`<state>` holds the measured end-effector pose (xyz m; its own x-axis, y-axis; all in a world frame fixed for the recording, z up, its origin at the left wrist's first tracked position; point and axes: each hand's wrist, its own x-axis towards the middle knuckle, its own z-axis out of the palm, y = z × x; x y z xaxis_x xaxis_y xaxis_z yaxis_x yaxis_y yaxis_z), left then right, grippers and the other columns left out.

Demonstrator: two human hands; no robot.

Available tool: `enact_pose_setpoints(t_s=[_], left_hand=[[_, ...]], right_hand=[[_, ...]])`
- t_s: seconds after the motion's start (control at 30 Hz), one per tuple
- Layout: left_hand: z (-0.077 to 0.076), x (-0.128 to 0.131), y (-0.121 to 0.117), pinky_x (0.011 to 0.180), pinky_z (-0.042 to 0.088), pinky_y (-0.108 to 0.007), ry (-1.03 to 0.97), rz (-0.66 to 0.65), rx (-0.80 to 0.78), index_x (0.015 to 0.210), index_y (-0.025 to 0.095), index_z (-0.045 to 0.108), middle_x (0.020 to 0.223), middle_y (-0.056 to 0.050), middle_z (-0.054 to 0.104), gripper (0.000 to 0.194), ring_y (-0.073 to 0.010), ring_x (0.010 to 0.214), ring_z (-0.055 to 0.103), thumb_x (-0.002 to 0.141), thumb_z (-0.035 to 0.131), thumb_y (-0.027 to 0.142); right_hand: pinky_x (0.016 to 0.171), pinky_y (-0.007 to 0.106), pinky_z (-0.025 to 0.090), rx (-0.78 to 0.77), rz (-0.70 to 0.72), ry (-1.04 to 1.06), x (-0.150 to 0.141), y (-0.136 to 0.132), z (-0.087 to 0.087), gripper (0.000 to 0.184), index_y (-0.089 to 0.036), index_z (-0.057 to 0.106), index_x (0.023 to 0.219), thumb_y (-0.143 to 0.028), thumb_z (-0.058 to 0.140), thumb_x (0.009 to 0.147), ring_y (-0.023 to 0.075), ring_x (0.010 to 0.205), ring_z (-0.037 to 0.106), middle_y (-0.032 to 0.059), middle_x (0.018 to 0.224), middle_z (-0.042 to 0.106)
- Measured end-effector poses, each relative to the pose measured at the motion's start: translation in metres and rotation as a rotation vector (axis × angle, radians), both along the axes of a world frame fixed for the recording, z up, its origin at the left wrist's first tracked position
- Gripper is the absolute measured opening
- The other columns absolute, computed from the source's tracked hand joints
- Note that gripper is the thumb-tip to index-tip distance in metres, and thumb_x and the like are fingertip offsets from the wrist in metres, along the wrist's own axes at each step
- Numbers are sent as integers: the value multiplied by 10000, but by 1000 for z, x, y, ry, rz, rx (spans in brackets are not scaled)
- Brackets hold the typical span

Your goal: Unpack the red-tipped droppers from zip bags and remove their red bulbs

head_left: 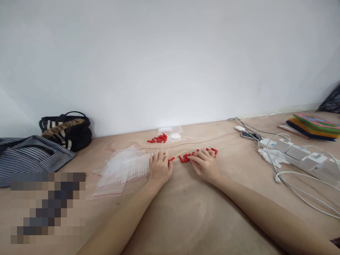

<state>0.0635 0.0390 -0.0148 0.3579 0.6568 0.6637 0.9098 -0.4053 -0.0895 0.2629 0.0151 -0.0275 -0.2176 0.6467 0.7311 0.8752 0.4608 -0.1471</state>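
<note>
My left hand [160,168] lies flat, fingers forward, over the end of a row of thin clear rods [138,165]. The rods rest beside and partly on clear zip bags [113,177] with red seams. A small red tube-like piece [171,159] pokes out by the left index finger; whether they touch is unclear. My right hand [205,165] is closed, thumb and index pinched at a row of similar red pieces [183,159]. The fingers cover part of that row, and what sits in the pinch is mostly hidden. A thin pale stick [180,154] lies between the hands.
Farther back sit a pile of red pieces [159,138] and another clear bag [171,132]. White chargers on a power strip [297,156], with loose cables [294,173], occupy the right. Stacked colourful boards [313,127] stand behind. A striped bag [32,156] and black bag [77,131] are left.
</note>
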Motion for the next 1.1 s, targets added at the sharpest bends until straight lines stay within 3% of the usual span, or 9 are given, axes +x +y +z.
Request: enact_pose_setpoints(t_s=[0.1,0.23,0.43,0.57,0.7,0.9,1.0,1.1], left_hand=[[-1,-21,-22,723,369,-382,-52,-57,65,704,176,620,906,-94,606,126,-247,848,498,736,516,239],[0,-43,-47,721,390,-349,-25,-206,-18,761,190,617,869,-76,591,135,-208,828,513,769,486,224],[-2,-51,-49,776,416,-357,-126,-318,-129,823,192,587,890,-71,576,121,-202,866,521,801,474,230],[-9,-47,-41,738,469,-329,-424,-327,-356,1038,195,488,938,-63,567,242,-177,846,545,814,483,287],[-9,-41,-38,690,490,-305,-507,-387,-536,1021,188,497,908,-51,588,250,-154,778,563,802,505,309],[-2,-35,-41,777,447,-326,-351,-495,-418,1003,187,551,931,-57,628,211,-170,882,558,842,454,282],[-3,-37,-41,687,428,-302,-255,-493,-336,885,190,603,757,-29,645,212,-152,727,565,869,414,284],[-6,-43,-40,654,386,-297,-156,-460,-243,818,190,619,663,-10,636,250,-140,648,544,883,391,271]], right_hand=[[807,341,221,50,88,-58,-14,-6,0,251,-253,600,1037,-249,458,830,165,892,481,38,985,619],[870,364,177,68,205,-166,-35,-13,-3,283,-281,550,1108,-283,472,836,175,991,466,29,1067,604],[842,373,186,14,275,-177,-53,-16,-7,192,-258,630,893,-222,447,848,131,770,484,-4,696,619],[713,326,264,-76,252,50,-51,-16,-1,181,-232,631,819,-269,454,836,132,716,457,22,750,577],[593,264,334,-268,350,395,-51,-15,4,178,-173,541,763,-280,422,840,116,621,445,18,686,516],[602,259,434,-632,689,925,-62,-16,4,204,-191,523,751,-384,584,731,121,636,538,-5,678,568],[657,281,449,-755,753,959,-61,-16,1,220,-183,591,754,-388,634,686,139,688,576,7,706,622],[627,283,437,-751,684,864,-52,-14,-2,223,-183,634,778,-392,620,703,142,671,575,18,714,640]])
